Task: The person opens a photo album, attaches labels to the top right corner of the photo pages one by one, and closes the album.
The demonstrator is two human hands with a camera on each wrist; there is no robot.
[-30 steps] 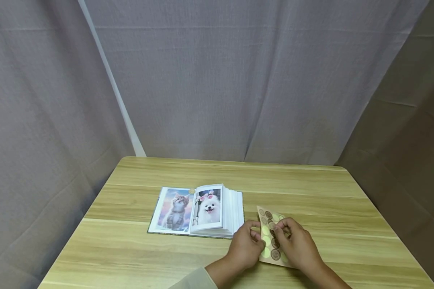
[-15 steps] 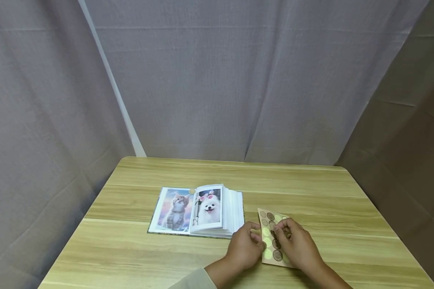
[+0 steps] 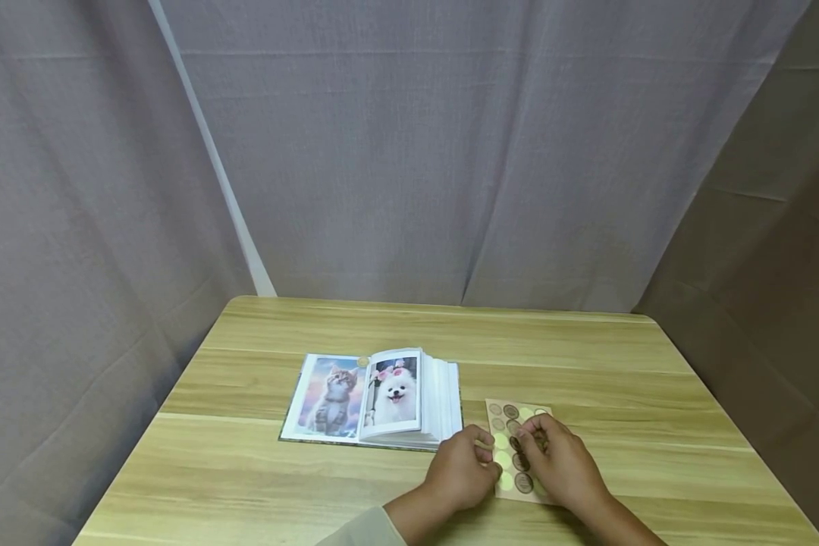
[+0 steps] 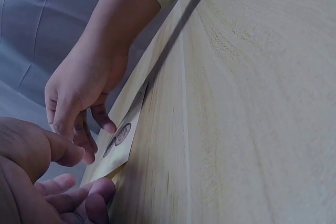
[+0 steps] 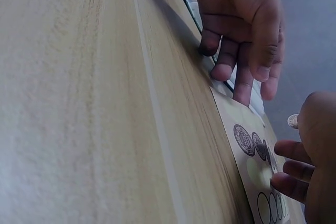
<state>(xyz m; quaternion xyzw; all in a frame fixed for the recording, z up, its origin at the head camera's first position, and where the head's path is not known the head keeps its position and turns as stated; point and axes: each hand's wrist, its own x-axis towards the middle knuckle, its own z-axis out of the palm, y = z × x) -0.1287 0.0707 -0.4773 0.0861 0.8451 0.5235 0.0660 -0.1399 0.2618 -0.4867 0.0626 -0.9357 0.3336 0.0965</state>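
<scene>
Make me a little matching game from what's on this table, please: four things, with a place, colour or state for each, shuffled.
Things:
1. Kitten picture
2. Sticker sheet
3. Right hand
4. White dog picture

Descriptions:
A. Pinching a small round sticker
B. On the right-hand page of the open album
C. On the left-hand side of the open album
D. Tan, with dark circles on it

Right pairs: 1-C, 2-D, 3-A, 4-B.

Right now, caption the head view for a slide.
Both hands at a sticker sheet, right of an open photo album on a wooden table.
</scene>
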